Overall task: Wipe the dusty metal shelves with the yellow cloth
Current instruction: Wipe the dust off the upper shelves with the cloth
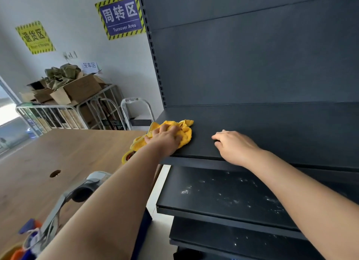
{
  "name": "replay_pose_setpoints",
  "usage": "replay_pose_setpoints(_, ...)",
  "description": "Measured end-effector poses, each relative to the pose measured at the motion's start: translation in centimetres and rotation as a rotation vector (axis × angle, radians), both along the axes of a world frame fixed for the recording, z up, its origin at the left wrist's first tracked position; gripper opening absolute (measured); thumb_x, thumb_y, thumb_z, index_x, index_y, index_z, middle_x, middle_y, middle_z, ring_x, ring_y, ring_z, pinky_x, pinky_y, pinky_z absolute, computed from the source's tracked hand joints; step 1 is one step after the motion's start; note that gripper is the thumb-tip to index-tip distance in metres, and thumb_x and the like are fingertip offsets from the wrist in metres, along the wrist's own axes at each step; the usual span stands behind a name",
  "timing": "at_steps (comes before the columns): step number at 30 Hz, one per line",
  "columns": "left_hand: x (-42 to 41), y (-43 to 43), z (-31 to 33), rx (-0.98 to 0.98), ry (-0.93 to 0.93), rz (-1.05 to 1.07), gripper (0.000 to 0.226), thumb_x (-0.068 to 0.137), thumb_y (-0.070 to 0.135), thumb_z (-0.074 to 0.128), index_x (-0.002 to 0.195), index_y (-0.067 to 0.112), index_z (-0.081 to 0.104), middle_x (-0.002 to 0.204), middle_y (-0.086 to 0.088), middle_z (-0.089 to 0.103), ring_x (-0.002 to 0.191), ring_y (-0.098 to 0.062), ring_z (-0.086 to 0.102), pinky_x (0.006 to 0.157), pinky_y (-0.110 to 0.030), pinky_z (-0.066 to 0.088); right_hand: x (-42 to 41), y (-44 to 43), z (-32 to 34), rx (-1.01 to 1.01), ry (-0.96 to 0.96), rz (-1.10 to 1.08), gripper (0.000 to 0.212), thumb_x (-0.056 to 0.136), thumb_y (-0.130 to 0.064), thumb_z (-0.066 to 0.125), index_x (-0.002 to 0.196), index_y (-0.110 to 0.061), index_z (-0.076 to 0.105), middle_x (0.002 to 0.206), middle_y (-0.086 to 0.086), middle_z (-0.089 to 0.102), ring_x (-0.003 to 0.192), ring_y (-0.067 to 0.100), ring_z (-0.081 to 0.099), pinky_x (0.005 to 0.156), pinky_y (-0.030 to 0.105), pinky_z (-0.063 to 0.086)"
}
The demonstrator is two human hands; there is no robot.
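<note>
We see the left hand (pixel 167 138) pressed palm-down on the yellow cloth (pixel 185 132), its fingers spread over the bunched fabric and bearing on it rather than pinching it. The cloth lies at the left end of the upper shelf (pixel 281 131), a dark metal board; part of it hangs off the shelf's left edge, below the wrist. The right hand (pixel 236 148) rests on the same shelf, to the right of the cloth and apart from it, near the front edge. Its fingers are curled down with the tips touching the metal, and it holds nothing.

Below, the middle shelf (pixel 223 193) carries scattered white specks and smears of dust across its top. A lower shelf (pixel 223 238) beneath it shows a few lighter specks. The upright back panel (pixel 252 61) of the rack rises behind the upper shelf, with a perforated post (pixel 155 59) along its left side.

To the left stands a wooden desk (pixel 58 153) with a round hole in its top. Far behind it, cardboard boxes (pixel 77 91) sit on a metal cage cart (pixel 64 114). On the wall hang a blue sign (pixel 121 14) reading "Turnover Area" and a yellow sign (pixel 35 37).
</note>
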State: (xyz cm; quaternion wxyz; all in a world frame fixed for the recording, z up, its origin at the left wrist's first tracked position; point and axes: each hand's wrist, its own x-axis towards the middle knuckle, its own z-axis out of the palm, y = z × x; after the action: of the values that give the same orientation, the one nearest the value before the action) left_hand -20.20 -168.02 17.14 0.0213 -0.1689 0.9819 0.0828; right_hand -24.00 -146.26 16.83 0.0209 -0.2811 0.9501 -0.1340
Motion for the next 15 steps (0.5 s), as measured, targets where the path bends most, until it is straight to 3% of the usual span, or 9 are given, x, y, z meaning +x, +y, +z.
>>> replay_pose_setpoints(6, -4.7, -2.8, -0.3, 0.013, 0.012, -0.062, 0.046, 0.100, 0.052, 0.027, 0.145, 0.045, 0.026, 0.157, 0.004, 0.016, 0.145, -0.032, 0.013, 0.111, -0.066, 0.011, -2.4, -3.2, 0.1, 0.041, 0.020, -0.050, 0.031, 0.101, -0.023, 0.031, 0.115, -0.015, 0.058, 0.131, 0.000, 0.055, 0.136, 0.019, 0.038, 0.094, 0.037, 0.040)
replay_pose_setpoints(11, -8.8, -4.3, -0.5, 0.036, 0.004, -0.114, 0.046, 0.100, 0.051, 0.027, 0.145, 0.046, 0.026, 0.158, 0.003, 0.015, 0.146, -0.032, 0.012, 0.112, -0.065, 0.010, -3.9, -3.9, -0.1, 0.101, 0.048, -0.168, 0.038, 0.102, -0.032, 0.032, 0.135, -0.023, 0.049, 0.149, -0.005, 0.040, 0.144, 0.018, 0.027, 0.112, 0.046, 0.024)
replay_pose_setpoints(15, -12.1, -4.7, -0.6, 0.033, -0.019, -0.150, 0.047, 0.099, 0.051, 0.026, 0.146, 0.047, 0.024, 0.159, 0.002, 0.013, 0.146, -0.032, 0.010, 0.112, -0.065, 0.010, -4.3, -3.4, 0.0, 0.030, 0.012, -0.191, 0.042, 0.101, -0.037, 0.034, 0.140, -0.028, 0.045, 0.151, -0.009, 0.037, 0.140, 0.016, 0.033, 0.112, 0.042, 0.029)
